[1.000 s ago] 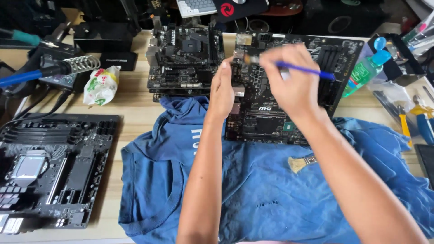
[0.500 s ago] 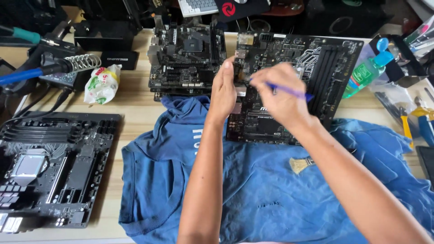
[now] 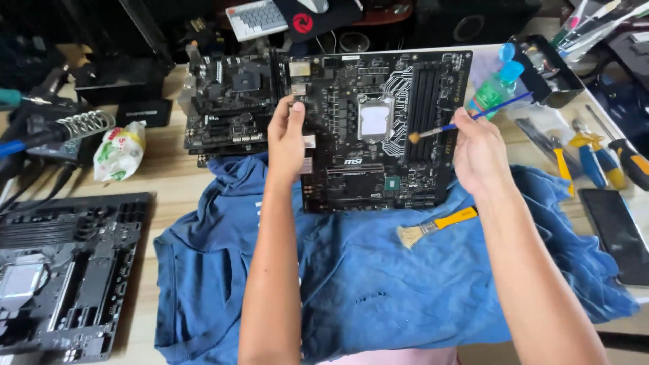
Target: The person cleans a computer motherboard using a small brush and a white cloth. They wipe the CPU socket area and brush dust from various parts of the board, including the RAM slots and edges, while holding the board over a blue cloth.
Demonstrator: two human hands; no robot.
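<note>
A large black motherboard rests tilted on a blue cloth. My left hand grips the board's left edge. My right hand holds a thin blue-handled brush at the board's right side, its pale bristles touching the area beside the memory slots. A silver processor socket sits in the board's middle, uncovered.
A yellow-handled brush lies on the cloth. A second motherboard sits behind, a third at the left. A soldering iron stand, a plastic bag, a green bottle, screwdrivers and a black phone surround them.
My right hand moved from the board's upper left corner to its right side, carrying the blue brush. The board is now raised and tilted toward me. My left hand kept its grip.
</note>
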